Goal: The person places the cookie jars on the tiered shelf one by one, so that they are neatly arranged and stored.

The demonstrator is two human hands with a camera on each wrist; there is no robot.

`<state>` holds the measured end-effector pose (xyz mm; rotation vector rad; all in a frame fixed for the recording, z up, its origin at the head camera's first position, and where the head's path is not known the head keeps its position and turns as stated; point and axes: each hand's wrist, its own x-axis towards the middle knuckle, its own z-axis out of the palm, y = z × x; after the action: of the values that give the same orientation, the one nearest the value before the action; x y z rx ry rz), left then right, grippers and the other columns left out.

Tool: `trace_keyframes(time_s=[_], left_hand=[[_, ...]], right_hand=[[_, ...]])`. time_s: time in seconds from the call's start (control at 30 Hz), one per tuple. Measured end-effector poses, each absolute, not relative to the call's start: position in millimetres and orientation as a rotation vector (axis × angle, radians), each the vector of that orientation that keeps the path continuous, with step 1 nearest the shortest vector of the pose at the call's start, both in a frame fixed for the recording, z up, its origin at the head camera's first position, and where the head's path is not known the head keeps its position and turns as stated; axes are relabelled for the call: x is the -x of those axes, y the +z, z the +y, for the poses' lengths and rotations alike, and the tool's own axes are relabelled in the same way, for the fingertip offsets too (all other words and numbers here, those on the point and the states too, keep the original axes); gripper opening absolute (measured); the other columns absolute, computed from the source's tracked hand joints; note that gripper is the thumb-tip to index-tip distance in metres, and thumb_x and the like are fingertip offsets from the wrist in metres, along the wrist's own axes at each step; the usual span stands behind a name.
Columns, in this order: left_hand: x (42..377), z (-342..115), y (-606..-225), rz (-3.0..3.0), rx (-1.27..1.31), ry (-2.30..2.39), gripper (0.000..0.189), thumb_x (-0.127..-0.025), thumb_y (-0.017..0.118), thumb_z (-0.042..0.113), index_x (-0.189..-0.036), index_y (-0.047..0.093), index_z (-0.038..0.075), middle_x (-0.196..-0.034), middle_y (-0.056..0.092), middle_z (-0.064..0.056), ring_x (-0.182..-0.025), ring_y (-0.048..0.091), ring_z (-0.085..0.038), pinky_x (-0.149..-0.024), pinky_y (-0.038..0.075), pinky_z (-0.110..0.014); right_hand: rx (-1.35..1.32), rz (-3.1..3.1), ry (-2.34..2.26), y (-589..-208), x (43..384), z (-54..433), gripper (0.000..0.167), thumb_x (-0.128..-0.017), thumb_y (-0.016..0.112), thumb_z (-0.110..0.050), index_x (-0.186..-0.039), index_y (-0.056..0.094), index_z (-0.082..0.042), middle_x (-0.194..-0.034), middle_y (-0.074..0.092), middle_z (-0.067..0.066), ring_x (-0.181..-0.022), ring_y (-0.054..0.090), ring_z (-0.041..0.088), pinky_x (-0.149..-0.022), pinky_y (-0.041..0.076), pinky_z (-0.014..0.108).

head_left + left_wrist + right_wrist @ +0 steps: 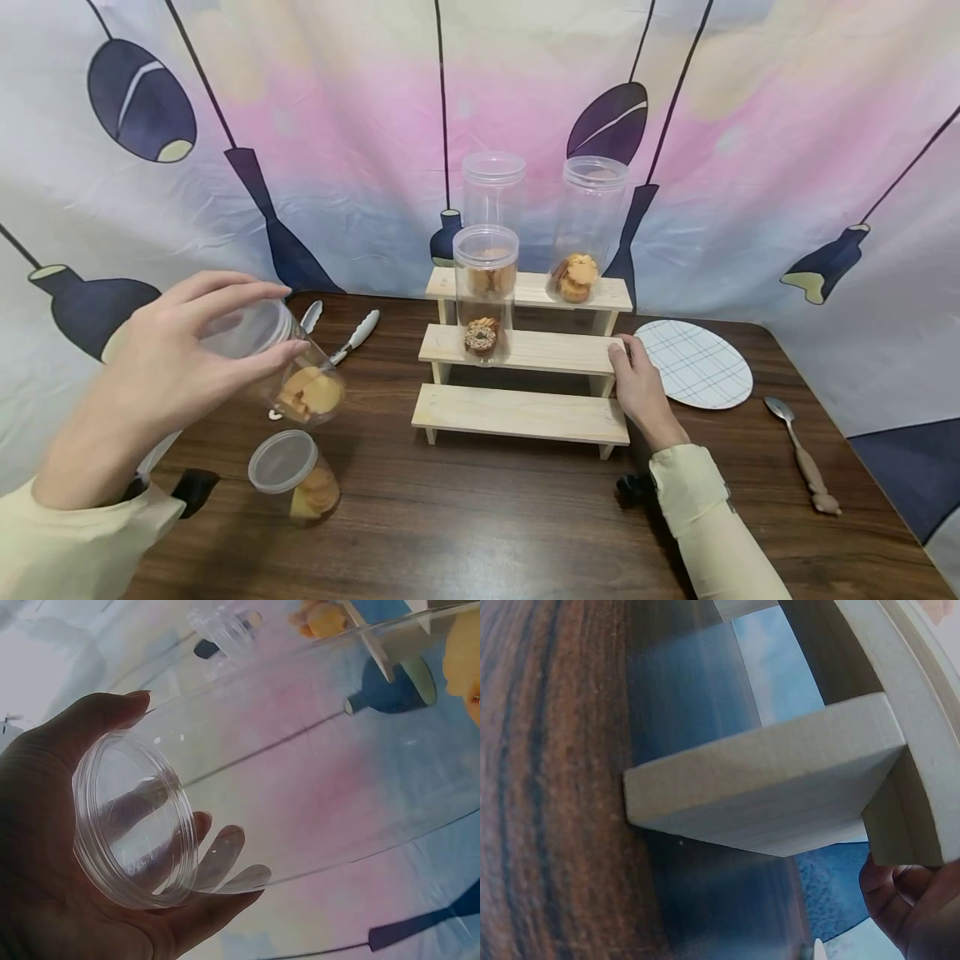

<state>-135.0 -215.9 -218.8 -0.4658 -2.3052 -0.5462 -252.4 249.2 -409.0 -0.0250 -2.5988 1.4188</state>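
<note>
My left hand (168,358) grips a clear lidded jar (311,396) round its lid end, thumb on one side and fingers on the other. The jar hangs tilted above the table with pale cookies at its bottom. Below it, another clear jar (288,471) of cookies stands on the table. With my right hand (641,390) I hold the right end of the middle shelf (900,802) of a three-step wooden stand (517,414). A jar with a nut-topped cookie (485,321) is on the middle step; two more jars, one at right (588,233), occupy the top step.
Behind the left hand lie white-tipped tongs (363,331). Right of the stand are a white checked plate (697,367) and a spoon (802,458) with a wooden handle. A printed cloth (360,125) hangs behind the dark wooden table (465,525).
</note>
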Motion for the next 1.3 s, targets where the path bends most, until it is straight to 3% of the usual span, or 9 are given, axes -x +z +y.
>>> trace_keyframes(time_s=[0.13,0.23,0.47,0.67,0.83,1.0,1.17,1.3], left_hand=[[136,-202,-213,-2.351,0.464,-0.575,0.050,-0.064,0.093,0.023,-0.111,0.076,0.024,-0.114,0.065,0.001,-0.093,0.053,0.002,-0.077,0.036,-0.019],[137,-190,-211,-2.354,0.525,-0.600,0.049,-0.065,0.092,0.022,-0.111,0.076,0.023,-0.113,0.065,0.002,-0.095,0.055,-0.012,-0.078,0.036,-0.020],[141,-159,-208,-2.374,0.713,-0.645,0.048,-0.069,0.091,0.023,-0.114,0.075,0.024,-0.110,0.063,0.009,-0.091,0.057,-0.009,-0.073,0.044,-0.016],[150,-120,-209,-2.322,0.912,-0.706,0.046,-0.070,0.091,0.027,-0.113,0.074,0.019,-0.111,0.065,0.005,-0.093,0.061,-0.012,-0.072,0.053,-0.030],[156,-83,-206,-2.300,1.058,-0.813,0.044,-0.074,0.088,0.031,-0.114,0.074,0.019,-0.114,0.063,0.004,-0.097,0.060,-0.012,-0.070,0.054,-0.029],[165,-50,-202,-2.268,1.176,-0.827,0.045,-0.075,0.087,0.031,-0.115,0.074,0.015,-0.116,0.063,0.001,-0.105,0.059,-0.014,-0.082,0.053,-0.030],[179,-20,-199,-2.269,1.233,-0.804,0.046,-0.076,0.086,0.032,-0.116,0.074,0.014,-0.113,0.062,-0.003,-0.104,0.058,-0.016,-0.085,0.051,-0.030],[192,1,-195,-2.347,1.236,-0.812,0.048,-0.078,0.084,0.035,-0.120,0.072,0.016,-0.118,0.061,-0.001,-0.107,0.059,-0.014,-0.092,0.049,-0.030]], right_hand=[[0.025,-2.597,1.413,-409,252,251,0.065,-0.104,0.027,-0.056,-0.151,0.035,-0.011,-0.142,0.048,0.023,-0.126,0.050,0.040,-0.105,0.037,0.057],[0.029,-2.592,1.405,-408,251,252,0.065,-0.105,0.027,-0.055,-0.151,0.035,-0.010,-0.141,0.049,0.023,-0.125,0.050,0.040,-0.104,0.038,0.057],[0.041,-2.597,1.418,-408,250,257,0.065,-0.104,0.027,-0.056,-0.151,0.034,-0.011,-0.143,0.048,0.023,-0.128,0.049,0.040,-0.106,0.037,0.057],[0.040,-2.583,1.425,-408,250,262,0.065,-0.104,0.027,-0.056,-0.151,0.034,-0.011,-0.142,0.049,0.024,-0.126,0.051,0.042,-0.105,0.038,0.057],[0.051,-2.581,1.428,-411,251,261,0.064,-0.104,0.028,-0.057,-0.150,0.036,-0.013,-0.139,0.052,0.023,-0.122,0.054,0.040,-0.103,0.040,0.055],[0.035,-2.588,1.459,-414,253,255,0.065,-0.103,0.029,-0.060,-0.150,0.036,-0.015,-0.136,0.054,0.020,-0.118,0.056,0.037,-0.101,0.041,0.053],[0.020,-2.593,1.447,-414,254,251,0.065,-0.103,0.029,-0.060,-0.149,0.037,-0.015,-0.124,0.060,0.018,-0.106,0.059,0.033,-0.094,0.043,0.048],[0.024,-2.590,1.420,-412,255,250,0.064,-0.102,0.028,-0.061,-0.148,0.039,-0.017,-0.103,0.061,0.017,-0.089,0.060,0.031,-0.086,0.045,0.043]])
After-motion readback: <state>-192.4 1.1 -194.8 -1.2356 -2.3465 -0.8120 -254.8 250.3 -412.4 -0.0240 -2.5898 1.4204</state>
